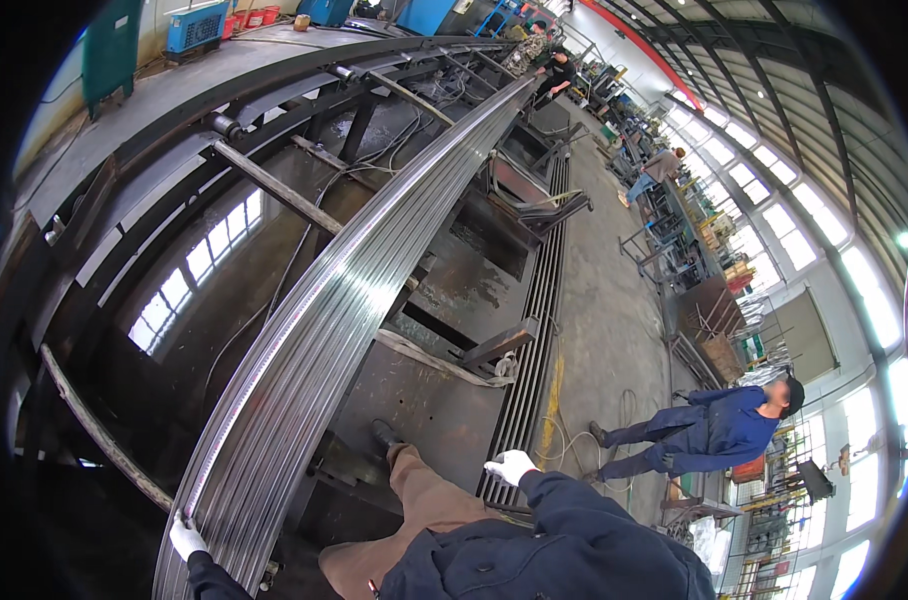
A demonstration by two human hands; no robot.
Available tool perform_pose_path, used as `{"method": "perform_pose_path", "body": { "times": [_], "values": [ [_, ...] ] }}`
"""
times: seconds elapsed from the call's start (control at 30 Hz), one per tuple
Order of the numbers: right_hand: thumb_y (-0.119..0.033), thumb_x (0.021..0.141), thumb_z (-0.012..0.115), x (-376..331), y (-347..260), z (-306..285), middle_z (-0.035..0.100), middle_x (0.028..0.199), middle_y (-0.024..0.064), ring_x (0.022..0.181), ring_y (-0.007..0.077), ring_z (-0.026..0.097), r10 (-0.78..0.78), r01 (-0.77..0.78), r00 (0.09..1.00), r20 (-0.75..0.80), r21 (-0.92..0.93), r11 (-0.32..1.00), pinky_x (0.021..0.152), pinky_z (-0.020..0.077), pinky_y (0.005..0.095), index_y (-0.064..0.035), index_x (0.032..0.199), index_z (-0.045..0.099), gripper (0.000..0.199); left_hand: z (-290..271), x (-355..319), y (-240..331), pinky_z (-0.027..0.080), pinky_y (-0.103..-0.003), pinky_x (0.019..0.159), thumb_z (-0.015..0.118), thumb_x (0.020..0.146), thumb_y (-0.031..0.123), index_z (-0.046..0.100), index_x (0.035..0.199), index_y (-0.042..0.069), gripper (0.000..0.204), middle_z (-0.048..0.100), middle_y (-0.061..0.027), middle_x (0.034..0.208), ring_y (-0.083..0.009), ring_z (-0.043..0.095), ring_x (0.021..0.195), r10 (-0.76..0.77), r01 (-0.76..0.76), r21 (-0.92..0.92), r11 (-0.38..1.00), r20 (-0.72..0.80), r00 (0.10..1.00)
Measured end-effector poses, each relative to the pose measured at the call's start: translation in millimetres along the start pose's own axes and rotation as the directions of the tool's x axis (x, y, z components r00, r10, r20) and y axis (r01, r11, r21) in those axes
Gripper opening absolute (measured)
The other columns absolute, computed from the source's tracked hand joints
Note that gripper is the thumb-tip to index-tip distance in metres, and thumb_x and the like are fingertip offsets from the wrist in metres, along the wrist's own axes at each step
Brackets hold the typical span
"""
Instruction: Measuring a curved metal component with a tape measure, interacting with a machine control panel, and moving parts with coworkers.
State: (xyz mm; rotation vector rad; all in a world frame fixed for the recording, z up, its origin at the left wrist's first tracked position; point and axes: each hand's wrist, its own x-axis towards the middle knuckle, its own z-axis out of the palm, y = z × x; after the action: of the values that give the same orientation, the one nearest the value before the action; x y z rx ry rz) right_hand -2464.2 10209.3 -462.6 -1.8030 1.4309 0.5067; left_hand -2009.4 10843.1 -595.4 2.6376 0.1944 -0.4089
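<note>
A long bundle of shiny steel tubes runs from the lower left to the far top middle. Along its left side lies a pale measuring tape. My left hand, in a white glove, is at the near end of the bundle, its fingers closed on the tape's end against the tubes. My right hand, also white-gloved, hangs in the air right of the bundle. Its fingers are curled in, and nothing shows in them. Below it, several more long tubes lie low beside the dark steel frame.
Dark frame beams and a wet, reflective trough lie left. A bracket with a strap juts out right. One person in blue stands on the right; two people are at the bundle's far end. A cable crosses the floor.
</note>
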Motion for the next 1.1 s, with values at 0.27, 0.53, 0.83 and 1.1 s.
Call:
{"method": "perform_pose_path", "body": {
  "times": [0.27,0.53,0.83,1.1],
  "values": [
    [-0.031,0.097,0.07,16.9,-14.4,-6.2,0.072,0.076,0.004,0.06,0.0122,0.065,0.004,-0.005,0.999,0.04,0.008,1.0,0.057,0.0526,0.0278,-0.0029,0.096,0.076,0.029,26.4,19.7,-44.6,0.054,-0.04,0.087,0.069,0.089,-0.001,0.066,0.129,-0.001,0.04,0.073,-0.0248,0.105,-0.0352,0.072,0.094,0.116,-0.116,0.0,0.993,-0.117,0.986],
    [-0.033,0.097,0.069,27.9,-37.2,-20.1,0.074,0.079,0.0055,0.061,0.0127,0.066,-0.044,0.046,0.998,0.038,-0.075,0.996,0.059,0.0538,0.0285,-0.0012,0.097,0.075,0.033,18.4,15.4,-32.7,0.054,-0.04,0.088,0.067,0.092,-0.002,0.066,0.13,-0.002,0.038,0.074,-0.0238,0.106,-0.0349,0.072,0.094,0.071,-0.07,0.017,0.997,-0.1,0.992],
    [-0.033,0.096,0.07,20.9,-29.3,-16.9,0.072,0.074,0.0059,0.06,0.0135,0.066,-0.038,0.04,0.999,0.024,-0.109,0.993,0.06,0.0549,0.0291,-0.0016,0.095,0.076,0.032,24.4,18.1,-30.7,0.053,-0.041,0.086,0.066,0.093,0.001,0.066,0.129,0.0,0.037,0.072,-0.0247,0.105,-0.0365,0.071,0.095,0.102,-0.097,0.052,0.994,-0.108,0.989],
    [-0.032,0.097,0.069,13.5,-38.4,-21.3,0.071,0.073,0.0056,0.059,0.0131,0.064,-0.015,0.017,0.999,0.032,-0.047,0.999,0.058,0.0528,0.0296,-0.0021,0.095,0.076,0.031,29.9,19.9,-34.9,0.053,-0.044,0.086,0.066,0.093,0.003,0.067,0.129,0.0,0.036,0.072,-0.0254,0.104,-0.0398,0.071,0.094,0.115,-0.106,0.063,0.992,-0.16,0.98]
  ]
}}
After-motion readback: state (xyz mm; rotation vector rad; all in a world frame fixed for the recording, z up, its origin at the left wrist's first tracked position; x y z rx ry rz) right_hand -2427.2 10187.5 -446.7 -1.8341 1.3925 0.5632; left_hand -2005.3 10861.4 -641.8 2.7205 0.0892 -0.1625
